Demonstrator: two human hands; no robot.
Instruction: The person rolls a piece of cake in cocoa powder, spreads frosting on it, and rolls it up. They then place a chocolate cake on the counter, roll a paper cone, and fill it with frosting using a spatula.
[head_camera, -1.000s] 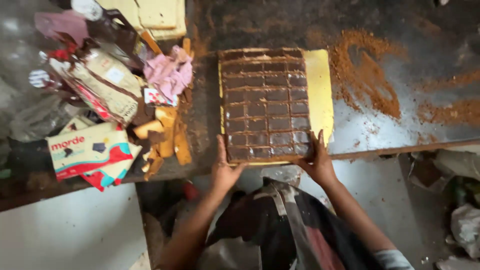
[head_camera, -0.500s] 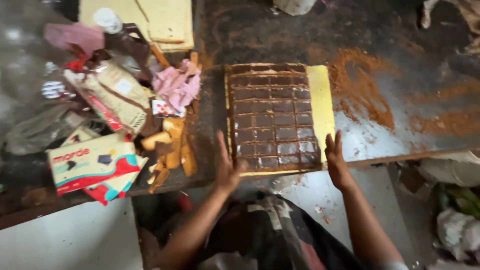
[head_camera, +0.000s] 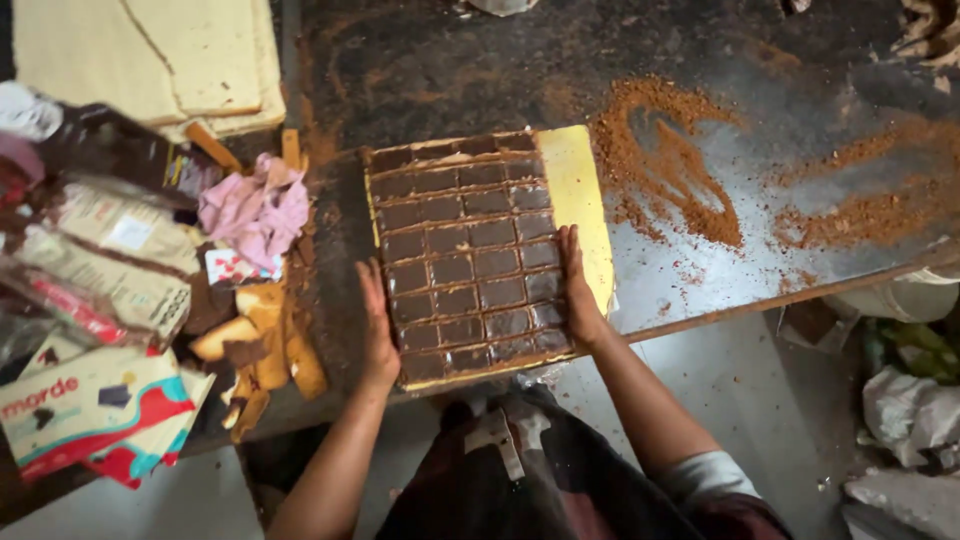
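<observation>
**Both hands flank a scored chocolate slab at the table's near edge**

A rectangular slab of chocolate (head_camera: 462, 258), scored into a grid of small blocks, lies on a pale yellow board (head_camera: 585, 205) at the near edge of a dark, stained worktable (head_camera: 450, 70). The left hand (head_camera: 377, 322) lies flat against the slab's left side, fingers straight and together, gripping nothing. The right hand (head_camera: 578, 288) rests flat along the slab's right side, where the chocolate meets the bare strip of board, fingers extended toward the far side. The two hands press in on the slab from either side.

To the right, brown powder (head_camera: 672, 165) is smeared across the tabletop. To the left lie a crumpled pink cloth (head_camera: 258, 208), wrappers and packets (head_camera: 105, 270), and a red and cream carton (head_camera: 80, 412). At the far left corner sit pale sheets of board (head_camera: 150, 55).
</observation>
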